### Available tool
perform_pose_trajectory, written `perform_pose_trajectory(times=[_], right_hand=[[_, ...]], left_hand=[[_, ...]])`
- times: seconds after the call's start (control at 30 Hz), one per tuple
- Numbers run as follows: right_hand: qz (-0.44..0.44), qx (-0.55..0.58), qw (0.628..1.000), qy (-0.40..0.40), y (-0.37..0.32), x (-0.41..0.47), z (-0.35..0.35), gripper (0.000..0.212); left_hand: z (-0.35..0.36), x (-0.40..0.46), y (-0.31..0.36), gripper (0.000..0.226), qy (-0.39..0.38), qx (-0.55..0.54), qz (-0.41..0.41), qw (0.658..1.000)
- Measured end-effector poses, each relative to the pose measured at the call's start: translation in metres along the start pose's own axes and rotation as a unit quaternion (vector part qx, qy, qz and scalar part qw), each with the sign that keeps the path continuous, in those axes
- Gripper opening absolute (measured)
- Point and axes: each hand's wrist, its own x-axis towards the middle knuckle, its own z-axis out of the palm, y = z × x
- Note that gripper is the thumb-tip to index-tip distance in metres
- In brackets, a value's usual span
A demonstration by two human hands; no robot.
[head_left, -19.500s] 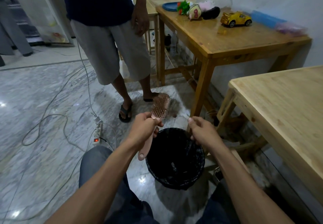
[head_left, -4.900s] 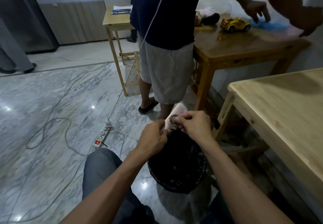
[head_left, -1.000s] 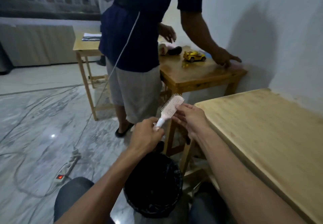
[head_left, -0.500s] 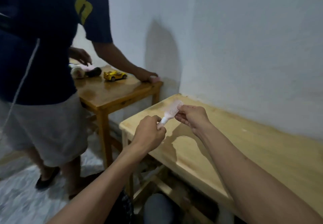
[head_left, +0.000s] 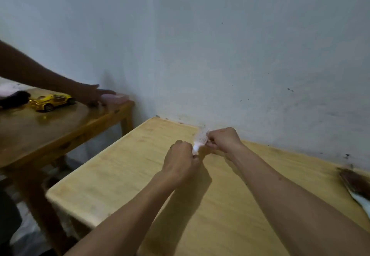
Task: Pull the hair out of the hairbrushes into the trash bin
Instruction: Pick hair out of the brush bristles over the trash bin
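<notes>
Above the pale wooden table (head_left: 124,177) set against the white wall (head_left: 220,45), two bare hands are holding one small pale pink plastic hairbrush (head_left: 200,140) in the air. The left hand (head_left: 180,161) is wrapping its fingers tightly around the short handle, while the right hand (head_left: 225,139) is pinching the bristled head between thumb and fingertips. The hairbrush is looking blurred and washed out, its head pointing up toward the wall, and whether any hair is sitting in its bristles cannot be told. A second brush, dark brown with a pale handle (head_left: 355,185), is lying flat at the table's right edge, partly cut off by the frame. To the left, one darker varnished wooden table (head_left: 40,133) is standing just beside the pale one, carrying one shiny yellow toy car (head_left: 50,100), one dark soft object (head_left: 14,98) and a pinkish flat packet (head_left: 114,97). Another person's arm (head_left: 40,75) is reaching over it, the hand resting near the packet.
</notes>
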Motion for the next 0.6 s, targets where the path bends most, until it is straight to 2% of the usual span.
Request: perform_pose_trajectory(times=[0.2, 0.37, 0.5, 0.6], right_hand=[[0.019, -0.040, 0.998, 0.037, 0.009, 0.045, 0.003, 0.012], [0.029, -0.037, 0.998, 0.044, 0.015, 0.063, 0.003, 0.013], [0.029, -0.027, 0.998, 0.046, 0.020, 0.071, 0.003, 0.016], [0.024, -0.027, 0.999, 0.040, 0.020, 0.071, 0.002, 0.026]], left_hand=[[0.021, 0.045, -0.007, 0.016, -0.011, -0.019, 0.029, 0.999], [0.030, 0.059, -0.014, 0.021, -0.014, -0.040, 0.033, 0.999], [0.034, 0.060, -0.013, 0.013, -0.004, -0.049, 0.039, 0.998], [0.032, 0.057, -0.013, 0.025, 0.002, -0.067, 0.023, 0.997]])
